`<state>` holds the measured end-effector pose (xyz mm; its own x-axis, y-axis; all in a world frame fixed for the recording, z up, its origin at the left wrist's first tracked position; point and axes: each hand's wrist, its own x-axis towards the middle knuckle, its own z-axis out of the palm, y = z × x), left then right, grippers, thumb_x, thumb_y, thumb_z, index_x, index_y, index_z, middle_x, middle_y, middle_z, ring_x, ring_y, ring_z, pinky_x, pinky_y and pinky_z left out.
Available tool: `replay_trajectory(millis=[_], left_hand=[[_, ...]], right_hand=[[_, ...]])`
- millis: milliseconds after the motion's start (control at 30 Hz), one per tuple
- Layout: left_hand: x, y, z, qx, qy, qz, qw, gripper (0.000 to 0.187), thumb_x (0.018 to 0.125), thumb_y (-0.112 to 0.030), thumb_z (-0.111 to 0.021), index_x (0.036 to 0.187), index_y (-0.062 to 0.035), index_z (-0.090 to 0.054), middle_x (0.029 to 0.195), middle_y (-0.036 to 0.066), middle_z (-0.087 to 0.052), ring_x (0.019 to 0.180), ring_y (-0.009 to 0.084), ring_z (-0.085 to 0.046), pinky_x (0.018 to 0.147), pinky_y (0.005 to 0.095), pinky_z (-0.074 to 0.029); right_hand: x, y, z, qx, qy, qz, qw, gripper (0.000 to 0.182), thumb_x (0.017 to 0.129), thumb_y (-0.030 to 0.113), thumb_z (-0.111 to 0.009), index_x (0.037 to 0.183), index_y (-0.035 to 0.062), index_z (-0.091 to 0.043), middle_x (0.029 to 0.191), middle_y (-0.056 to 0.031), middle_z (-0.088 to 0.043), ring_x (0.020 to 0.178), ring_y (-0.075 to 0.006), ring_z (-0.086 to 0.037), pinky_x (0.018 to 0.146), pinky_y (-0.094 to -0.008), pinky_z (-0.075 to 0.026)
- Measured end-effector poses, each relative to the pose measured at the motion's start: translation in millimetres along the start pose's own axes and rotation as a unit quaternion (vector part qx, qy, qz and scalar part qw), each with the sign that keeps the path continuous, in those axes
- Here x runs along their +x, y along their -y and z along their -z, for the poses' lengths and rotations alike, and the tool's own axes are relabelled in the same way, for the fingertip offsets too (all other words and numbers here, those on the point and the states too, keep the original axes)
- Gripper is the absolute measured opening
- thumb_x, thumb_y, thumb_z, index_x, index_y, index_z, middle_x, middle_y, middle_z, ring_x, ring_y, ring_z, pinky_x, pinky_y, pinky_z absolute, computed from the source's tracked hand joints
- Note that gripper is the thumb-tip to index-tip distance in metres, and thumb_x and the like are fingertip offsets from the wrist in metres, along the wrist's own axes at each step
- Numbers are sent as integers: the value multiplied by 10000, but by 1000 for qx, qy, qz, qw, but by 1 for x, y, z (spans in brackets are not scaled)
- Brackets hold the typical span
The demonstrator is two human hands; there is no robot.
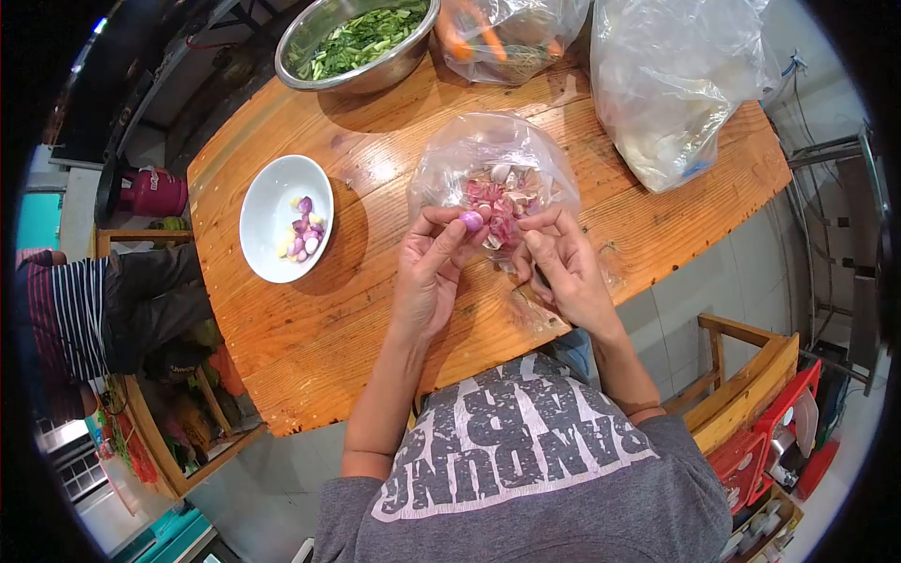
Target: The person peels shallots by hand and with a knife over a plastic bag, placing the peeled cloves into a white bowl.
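Observation:
Over the plastic bag, my left hand (434, 258) pinches a small purple shallot (471, 221) between thumb and fingertips. My right hand (561, 267) is close beside it, thumb and fingers pressed together; what they hold, if anything, I cannot make out. Below both hands the clear plastic bag (439, 167) lies spread on the table, with reddish shallot skins (502, 202) and a few pale bulbs on it. To the left stands a white bowl (263, 202) with several peeled shallots and pale cloves (305, 230) in it.
On the wooden table (375, 169), a metal bowl (361, 80) of chopped greens stands at the back, next to a bag with carrots (511, 47) and a large white plastic bag (671, 84). A person (94, 314) is at the left. A wooden chair (751, 375) stands right.

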<state>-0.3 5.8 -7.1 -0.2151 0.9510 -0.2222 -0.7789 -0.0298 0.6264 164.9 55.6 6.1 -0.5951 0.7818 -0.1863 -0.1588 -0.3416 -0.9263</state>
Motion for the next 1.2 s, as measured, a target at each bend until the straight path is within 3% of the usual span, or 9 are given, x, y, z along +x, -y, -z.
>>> replay_trajectory(millis=[333, 533, 1200], left_hand=[[-1, 7, 4, 10, 27, -15, 999, 92, 863, 9, -580, 913, -46, -526, 1035, 68, -553, 976, 150, -585, 895, 277, -481], [-1, 5, 5, 1, 49, -24, 999, 96, 864, 18, -572, 902, -56, -525, 1062, 64, -549, 1010, 138, -562, 906, 279, -468], [-2, 4, 4, 15, 38, -21, 999, 104, 859, 25, -558, 891, -62, -509, 1050, 54, -541, 989, 127, -553, 914, 275, -453]], right_hand=[[0, 4, -9, 1, 86, -8, 996, 402, 968, 205, -455, 1348, 114, -359, 648, 5, -484, 436, -16, -358, 400, -166, -278], [1, 5, -6, 18, 86, -20, 996, 374, 973, 198, -443, 1336, 114, -414, 652, 21, -461, 434, -12, -356, 393, -163, -277], [1, 4, -7, 17, 92, -25, 995, 389, 969, 190, -455, 1347, 113, -410, 612, 50, -415, 470, -12, -352, 423, -169, -282]])
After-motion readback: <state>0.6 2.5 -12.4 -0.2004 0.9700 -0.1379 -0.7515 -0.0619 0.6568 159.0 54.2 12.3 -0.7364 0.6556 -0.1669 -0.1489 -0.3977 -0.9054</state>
